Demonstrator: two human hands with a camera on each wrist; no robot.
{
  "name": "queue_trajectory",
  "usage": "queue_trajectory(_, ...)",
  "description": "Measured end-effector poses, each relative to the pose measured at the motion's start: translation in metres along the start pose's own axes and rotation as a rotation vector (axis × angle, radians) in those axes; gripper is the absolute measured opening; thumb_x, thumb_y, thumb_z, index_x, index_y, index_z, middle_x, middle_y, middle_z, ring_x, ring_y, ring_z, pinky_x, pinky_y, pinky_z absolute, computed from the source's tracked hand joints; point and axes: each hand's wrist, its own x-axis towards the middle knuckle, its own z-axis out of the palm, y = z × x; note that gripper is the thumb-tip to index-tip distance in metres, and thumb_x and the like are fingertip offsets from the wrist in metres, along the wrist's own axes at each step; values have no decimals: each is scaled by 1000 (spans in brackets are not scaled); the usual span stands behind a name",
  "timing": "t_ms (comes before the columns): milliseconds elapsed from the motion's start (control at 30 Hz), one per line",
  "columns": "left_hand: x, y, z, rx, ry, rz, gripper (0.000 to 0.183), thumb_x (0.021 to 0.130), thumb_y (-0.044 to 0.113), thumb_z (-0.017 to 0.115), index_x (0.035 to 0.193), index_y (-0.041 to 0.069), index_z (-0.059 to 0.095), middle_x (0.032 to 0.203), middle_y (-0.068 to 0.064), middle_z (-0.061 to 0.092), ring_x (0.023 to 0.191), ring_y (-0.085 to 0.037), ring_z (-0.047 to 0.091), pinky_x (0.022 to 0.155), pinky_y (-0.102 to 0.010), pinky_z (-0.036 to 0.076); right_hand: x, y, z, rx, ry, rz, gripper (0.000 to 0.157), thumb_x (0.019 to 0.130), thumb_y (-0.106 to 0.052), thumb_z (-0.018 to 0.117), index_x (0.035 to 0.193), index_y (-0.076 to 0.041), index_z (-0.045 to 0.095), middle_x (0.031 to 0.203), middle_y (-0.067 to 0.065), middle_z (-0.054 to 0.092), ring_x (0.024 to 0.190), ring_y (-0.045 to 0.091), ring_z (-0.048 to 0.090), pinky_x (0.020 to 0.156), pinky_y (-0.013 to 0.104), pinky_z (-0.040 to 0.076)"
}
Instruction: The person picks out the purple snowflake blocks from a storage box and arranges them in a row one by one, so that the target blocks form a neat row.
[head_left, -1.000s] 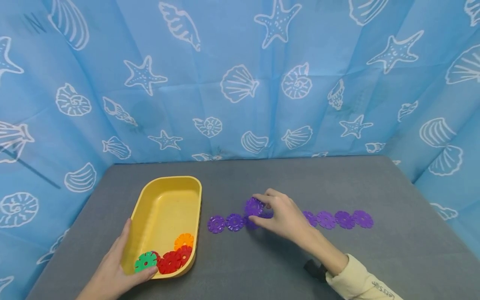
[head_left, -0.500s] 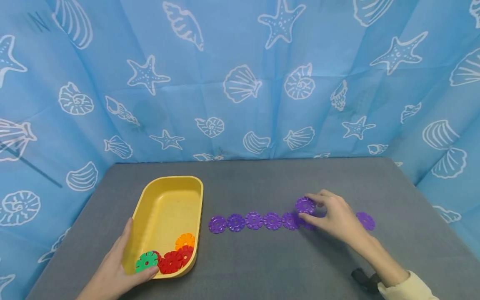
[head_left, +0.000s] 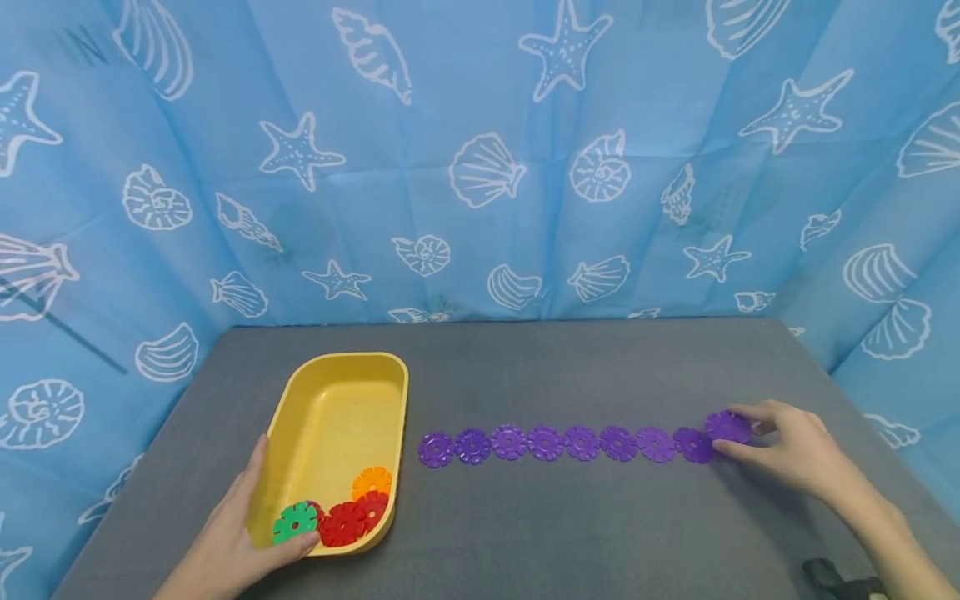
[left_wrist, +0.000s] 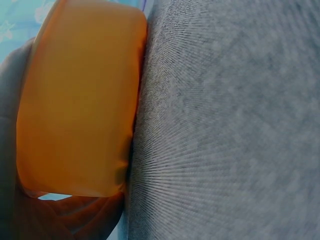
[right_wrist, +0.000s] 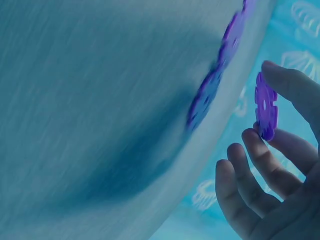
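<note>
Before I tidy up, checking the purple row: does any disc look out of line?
Only the rightmost purple disc: the right hand pinches it, lifted above the flat row of purple discs. The rest look evenly lined.

Table (head_left: 570, 533): dark grey, felt-like weave.
Backdrop cloth (head_left: 480, 158): light blue, printed with white outline shells and starfish.
Tray (head_left: 300, 417), near left: yellow; orange-tinted in the left wrist view.
Discs in the tray's near end: one green (head_left: 294, 522), two red (head_left: 352, 518), one orange (head_left: 371, 481).
Row of discs (head_left: 562, 442) across the table: purple throughout.
Disc (head_left: 727, 426) pinched in the right hand (head_left: 787, 454), far right: purple, seemingly the same shade, though the wrist view is blurred.
</note>
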Motion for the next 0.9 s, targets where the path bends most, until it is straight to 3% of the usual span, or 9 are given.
queue_trajectory(267, 0, -2, 1, 1, -1, 6, 133, 82, 58, 78, 162, 21, -22, 159, -31, 23, 129, -45, 43, 97, -63, 53, -6, 38, -3, -12, -16, 40, 58, 69, -29, 93, 110, 9, 74, 99, 33, 72, 75, 38, 73, 64, 43, 56)
queue_trajectory(467, -1, -2, 0, -4, -6, 5, 133, 81, 59, 78, 162, 21, -21, 160, -31, 21, 130, -46, 41, 98, -64, 53, -7, 52, -4, 3, -88, 112, 66, 76, -36, 89, 116, 13, 69, 104, 38, 70, 81, 43, 75, 71, 53, 57)
queue_trajectory(700, 0, -1, -1, -10, -19, -15, 134, 81, 60, 77, 162, 21, -22, 161, -30, 19, 131, -46, 40, 99, -63, 53, -2, 54, -6, -1, -126, 149, 67, 81, -37, 85, 118, 16, 67, 106, 38, 69, 80, 40, 75, 69, 49, 58)
queue_trajectory(900, 1, -1, -1, -7, -25, -28, 134, 82, 60, 77, 161, 21, -23, 163, -31, 16, 131, -46, 40, 100, -63, 52, 1, 54, -5, -13, -167, 184, 69, 85, -43, 80, 120, 16, 66, 107, 39, 69, 94, 53, 69, 79, 61, 54)
